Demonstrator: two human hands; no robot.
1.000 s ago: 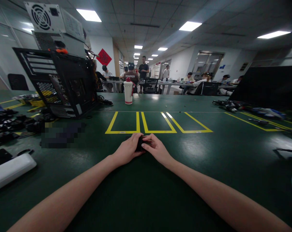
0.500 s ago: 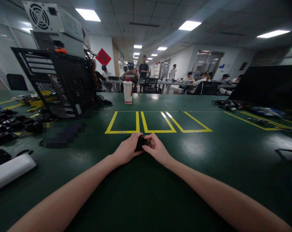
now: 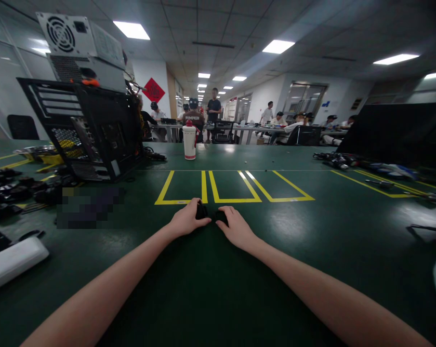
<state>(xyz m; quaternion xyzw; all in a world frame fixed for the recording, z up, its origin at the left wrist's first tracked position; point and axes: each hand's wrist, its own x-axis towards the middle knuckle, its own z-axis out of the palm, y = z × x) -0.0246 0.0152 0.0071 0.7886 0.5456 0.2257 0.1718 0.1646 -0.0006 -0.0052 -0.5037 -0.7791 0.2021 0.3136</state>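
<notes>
Left hand (image 3: 185, 220): I see it curled around a black piece (image 3: 202, 210), middle of the frame.
Right hand (image 3: 238, 227): pinching a second black piece (image 3: 222, 217), just right of centre.
Gap: both pieces look apart.
Grip: I'd hold them low above the table (image 3: 218, 289), thumbs clear between.

Dim overall; light from ceiling panels (image 3: 278, 46); glare (whitish) on green tabletop (image 3: 290, 224); pixelated patch (image 3: 89, 208) at left.

Two bare forearms (image 3: 122, 282), narrow wrists (image 3: 170, 233), bare fingers (image 3: 204, 222)
</notes>
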